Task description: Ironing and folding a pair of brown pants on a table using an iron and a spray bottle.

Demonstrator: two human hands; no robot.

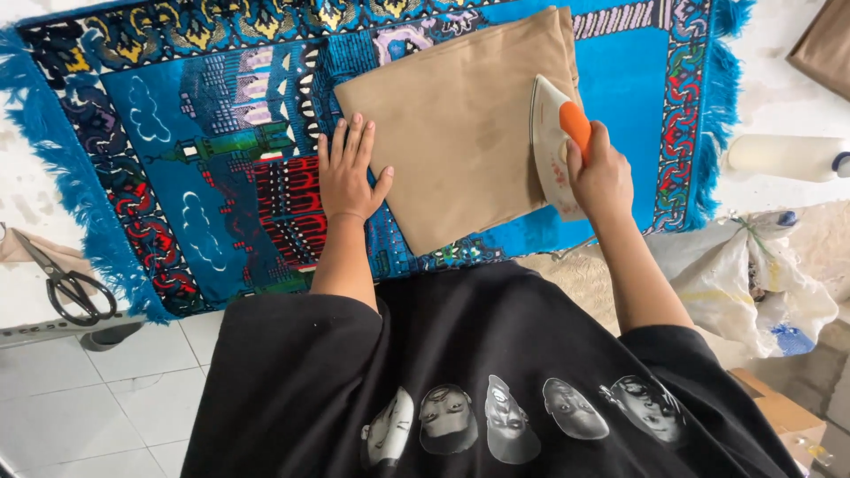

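Brown cloth (823,40) cut off; bottle (788,158) too

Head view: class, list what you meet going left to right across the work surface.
Black scissors → left hand flat on the tan folded cloth → iron gripped by the right hand → white bottle.

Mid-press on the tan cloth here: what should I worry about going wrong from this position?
1. The left hand lies flat on the folded tan cloth, not far from the iron that the right hand grips by its orange handle; a sweep leftward might burn the fingers.
2. The iron works near the cloth's right edge, so it may slip onto the blue patterned rug and scorch it.
3. Lingering in one spot could mark the cloth.
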